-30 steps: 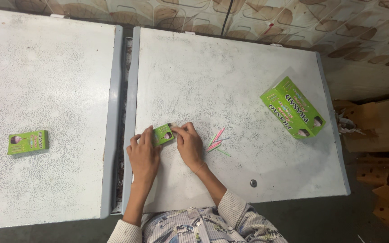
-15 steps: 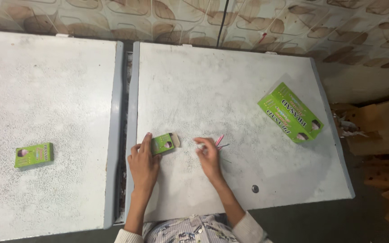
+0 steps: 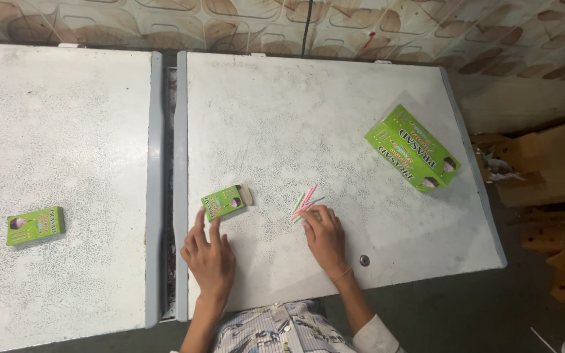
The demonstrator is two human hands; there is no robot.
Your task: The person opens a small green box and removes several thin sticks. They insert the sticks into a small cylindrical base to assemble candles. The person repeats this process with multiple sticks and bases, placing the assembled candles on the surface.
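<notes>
Lying on the right-hand grey slab, the thin pink and green sticks (image 3: 305, 205) form a small loose bundle whose long axis runs on a slant, from near the person up and to the right; the right hand (image 3: 324, 236) sits just below that bundle, fingertips touching or all but touching its lower ends, fingers gathered close together but not visibly clamped on anything; the sticks therefore lie straight ahead of that hand and a shade to its left, and it is plainly the nearer of the two; to the left of the sticks, apart from them, lies a small green box (image 3: 227, 201), slightly tilted, with a pale end showing at its right side; the left hand (image 3: 208, 252) rests flat on the slab just below that box, fingers spread apart, its fingertips just short of the box's lower edge and holding nothing; farther out, a larger green carton (image 3: 412, 148) lies slanted toward the slab's right edge, well apart from both hands; a second small green box (image 3: 35, 225) lies on the neighbouring slab (image 3: 60, 131) to the left, across the dark gap.
</notes>
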